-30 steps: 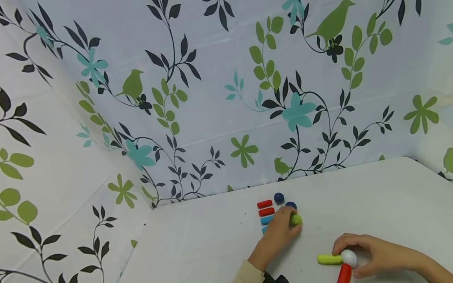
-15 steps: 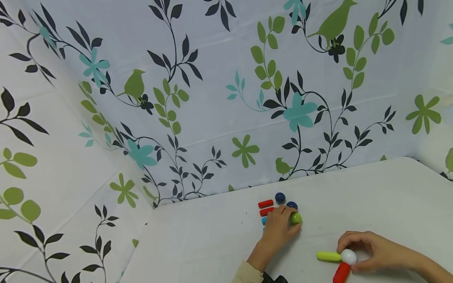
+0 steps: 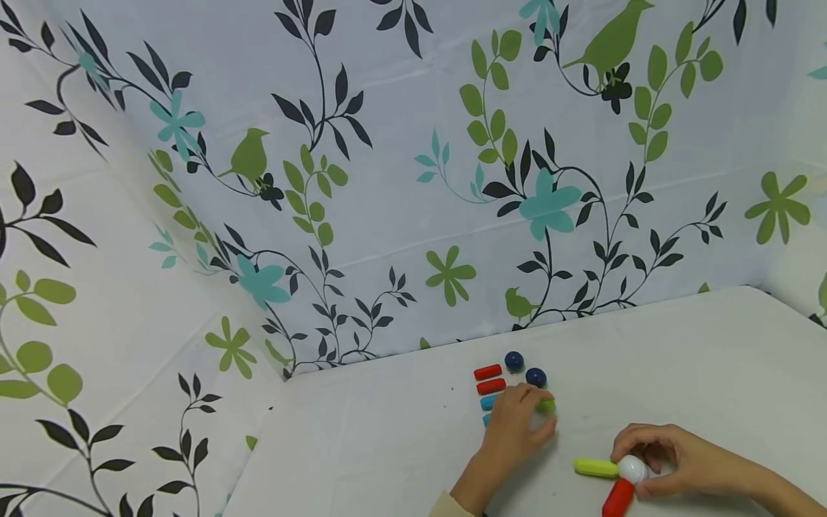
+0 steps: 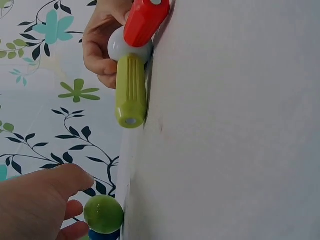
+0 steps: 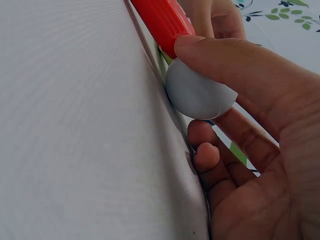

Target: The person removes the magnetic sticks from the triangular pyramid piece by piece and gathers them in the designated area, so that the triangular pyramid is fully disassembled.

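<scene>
My right hand (image 3: 698, 459) pinches a white ball (image 3: 632, 469) between thumb and fingers, low over the white table. A yellow-green stick (image 3: 596, 468) and a red stick (image 3: 618, 497) join onto this ball at an angle, looking like magnetic building pieces; the left wrist view shows a metal spot on the yellow-green stick's end (image 4: 130, 121). Reaching around a green ball (image 4: 103, 214), my left hand (image 3: 510, 434) has its fingertips beside it, and its thumb stands apart from the ball. In the head view the left fingers hide most of the green ball.
Two dark blue balls (image 3: 535, 377) lie just beyond my left hand. Left of them is a column of short sticks, two red (image 3: 491, 386) and two light blue (image 3: 488, 402), the latter partly covered by the hand. A leaf-and-bird patterned cloth (image 3: 388, 215) hangs behind the table (image 3: 375, 424).
My left fingers have shifted over the green ball, uncovering the nearer dark blue ball. My right hand has moved slightly left with the joined pieces, and the red stick has swung left.
</scene>
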{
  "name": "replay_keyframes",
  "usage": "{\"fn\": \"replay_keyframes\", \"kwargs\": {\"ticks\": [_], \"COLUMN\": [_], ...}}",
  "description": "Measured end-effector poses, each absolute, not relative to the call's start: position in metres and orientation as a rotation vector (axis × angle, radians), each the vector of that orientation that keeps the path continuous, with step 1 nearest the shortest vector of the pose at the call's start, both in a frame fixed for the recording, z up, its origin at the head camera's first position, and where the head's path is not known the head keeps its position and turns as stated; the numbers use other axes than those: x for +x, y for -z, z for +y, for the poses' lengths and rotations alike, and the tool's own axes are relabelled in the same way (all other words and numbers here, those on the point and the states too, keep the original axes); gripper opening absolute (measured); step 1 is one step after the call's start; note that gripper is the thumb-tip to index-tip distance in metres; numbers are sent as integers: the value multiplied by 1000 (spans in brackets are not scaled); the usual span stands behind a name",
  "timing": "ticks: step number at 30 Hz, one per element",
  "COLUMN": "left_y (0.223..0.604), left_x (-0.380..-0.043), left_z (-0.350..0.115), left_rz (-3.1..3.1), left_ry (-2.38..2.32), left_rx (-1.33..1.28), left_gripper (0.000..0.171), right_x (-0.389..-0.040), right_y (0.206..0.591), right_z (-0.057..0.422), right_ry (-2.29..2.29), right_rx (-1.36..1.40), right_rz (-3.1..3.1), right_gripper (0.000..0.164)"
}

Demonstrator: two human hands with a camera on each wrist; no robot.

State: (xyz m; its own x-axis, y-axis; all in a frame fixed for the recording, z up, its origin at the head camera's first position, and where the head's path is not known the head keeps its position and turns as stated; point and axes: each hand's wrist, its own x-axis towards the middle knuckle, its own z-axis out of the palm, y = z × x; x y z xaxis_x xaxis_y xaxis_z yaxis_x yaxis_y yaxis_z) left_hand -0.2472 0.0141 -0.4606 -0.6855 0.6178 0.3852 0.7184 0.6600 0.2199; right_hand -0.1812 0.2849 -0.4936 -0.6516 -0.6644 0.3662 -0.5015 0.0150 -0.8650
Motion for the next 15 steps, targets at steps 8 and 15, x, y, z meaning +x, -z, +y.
{"fn": "replay_keyframes", "kwargs": {"ticks": [8,15], "left_y": [463,464], "left_x": [-236,-231], "left_z": [12,14], "left_rz": [-2577,-2726], "left_ry": [496,549], "left_rx": [-1204,-1272], "left_gripper": [17,15], "right_x": [-181,-181], "right_y": [492,495], "right_z": [285,283], "right_ry": [1702,1721], "right_rx": [-1215,-1263], "right_rz": [2149,2118], "right_gripper": [38,41]}}
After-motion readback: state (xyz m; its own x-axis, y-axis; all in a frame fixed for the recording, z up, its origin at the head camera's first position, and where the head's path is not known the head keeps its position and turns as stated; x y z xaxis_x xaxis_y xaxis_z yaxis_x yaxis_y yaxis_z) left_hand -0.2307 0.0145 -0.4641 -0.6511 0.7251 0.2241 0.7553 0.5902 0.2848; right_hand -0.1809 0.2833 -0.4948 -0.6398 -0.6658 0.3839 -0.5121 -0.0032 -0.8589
